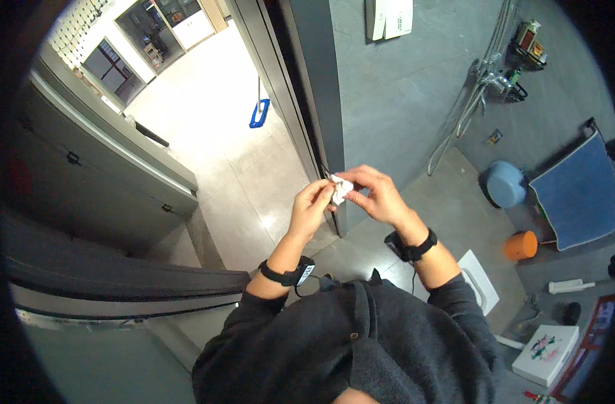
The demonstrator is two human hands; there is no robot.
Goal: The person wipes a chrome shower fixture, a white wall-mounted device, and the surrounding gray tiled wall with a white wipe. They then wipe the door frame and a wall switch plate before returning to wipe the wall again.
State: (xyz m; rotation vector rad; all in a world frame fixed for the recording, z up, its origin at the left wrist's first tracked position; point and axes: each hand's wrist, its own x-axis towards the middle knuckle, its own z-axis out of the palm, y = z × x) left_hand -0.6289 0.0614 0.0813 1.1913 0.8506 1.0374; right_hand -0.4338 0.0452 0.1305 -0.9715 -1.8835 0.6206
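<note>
Both of my hands meet in front of my chest, around a crumpled white tissue [340, 191]. My left hand [308, 210] pinches its left side between thumb and fingers. From the other side my right hand [377, 194] grips it, thumb and fingertips closed on the paper. Beyond the tissue, close to the fingertips, rises a dark door frame [326, 114]; whether the fingers touch it I cannot tell. Parts of the tissue are hidden by the fingers. A black strap with a small device circles each wrist.
Through the doorway, a blue flat mop [259, 113] stands on a pale floor. To the right are a shower fitting [494, 81], a blue basin [506, 184], a hanging blue towel [576, 190], an orange bucket [521, 246], a white floor toilet [479, 281] and a white cistern [546, 354].
</note>
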